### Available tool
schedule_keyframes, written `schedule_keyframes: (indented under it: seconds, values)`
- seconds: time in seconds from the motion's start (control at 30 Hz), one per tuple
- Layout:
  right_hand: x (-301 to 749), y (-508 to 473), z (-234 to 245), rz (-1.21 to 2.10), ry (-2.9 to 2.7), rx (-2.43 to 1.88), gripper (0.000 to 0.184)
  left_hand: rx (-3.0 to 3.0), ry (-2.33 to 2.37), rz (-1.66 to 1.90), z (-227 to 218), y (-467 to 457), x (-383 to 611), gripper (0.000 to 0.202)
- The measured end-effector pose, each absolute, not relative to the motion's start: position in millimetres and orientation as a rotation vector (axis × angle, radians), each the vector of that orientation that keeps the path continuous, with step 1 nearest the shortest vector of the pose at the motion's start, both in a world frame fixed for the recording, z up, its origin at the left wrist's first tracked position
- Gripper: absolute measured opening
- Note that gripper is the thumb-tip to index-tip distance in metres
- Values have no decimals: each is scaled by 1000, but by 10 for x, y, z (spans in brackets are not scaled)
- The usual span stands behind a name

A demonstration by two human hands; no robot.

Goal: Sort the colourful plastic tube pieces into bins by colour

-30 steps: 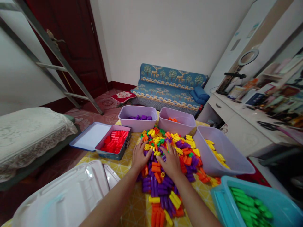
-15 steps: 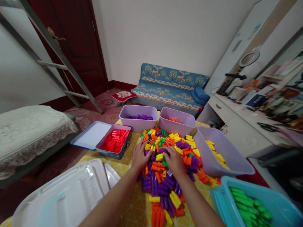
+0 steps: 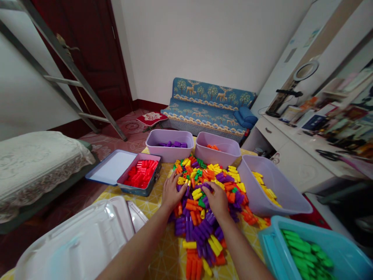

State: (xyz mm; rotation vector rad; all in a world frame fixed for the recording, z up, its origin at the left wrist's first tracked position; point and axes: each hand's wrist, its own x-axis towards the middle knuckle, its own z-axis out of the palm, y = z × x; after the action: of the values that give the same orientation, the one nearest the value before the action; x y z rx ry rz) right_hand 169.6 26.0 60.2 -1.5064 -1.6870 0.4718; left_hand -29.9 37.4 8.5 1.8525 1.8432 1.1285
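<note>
A loose pile of plastic building pieces (image 3: 201, 229) in purple, orange, yellow, red and green, shaped like short joined tubes, covers the middle of the table. My left hand (image 3: 172, 192) rests at the pile's left edge, thumb and fingers apart, its fingertips touching pieces. My right hand (image 3: 218, 200) reaches into the centre of the pile. Its thumb and forefinger close around a purple piece (image 3: 207, 186), partly covered by the fingers. Close by lie yellow pieces (image 3: 197, 193) and orange pieces.
Behind the pile stand lilac bins with purple (image 3: 169, 155) and orange pieces (image 3: 218, 158); another lilac bin (image 3: 288, 206) at right holds yellow ones. A turquoise bin (image 3: 268, 245) holds green pieces. Left are an open tin (image 3: 136, 190) of red pieces and white lids (image 3: 78, 241).
My right hand's fingers have shifted slightly and now close around a purple piece. My left hand stays nearly in place. The view has moved a little.
</note>
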Motion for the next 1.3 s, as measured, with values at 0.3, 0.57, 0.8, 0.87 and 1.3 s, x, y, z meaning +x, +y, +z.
schedule_keyframes:
  seconds: [0.3, 0.57, 0.8, 0.87, 1.3]
  values:
    - [1961, 136, 759, 196, -1556, -1718, 38, 1845, 1845, 1112, 78, 372, -299, 54]
    - [1954, 219, 894, 766, -1915, -1629, 19, 1850, 1845, 1113, 99, 363, -293, 52]
    - [1525, 637, 1433, 713, -1891, -1438, 13, 1857, 1834, 1131, 68, 372, -302, 52]
    - [1381, 725, 1607, 827, -1571, -1196, 39, 1862, 1836, 1132, 54, 373, -303, 53]
    - [1785, 46, 709, 616, -1588, -1460, 24, 1867, 1852, 1100, 91, 365, -298, 54]
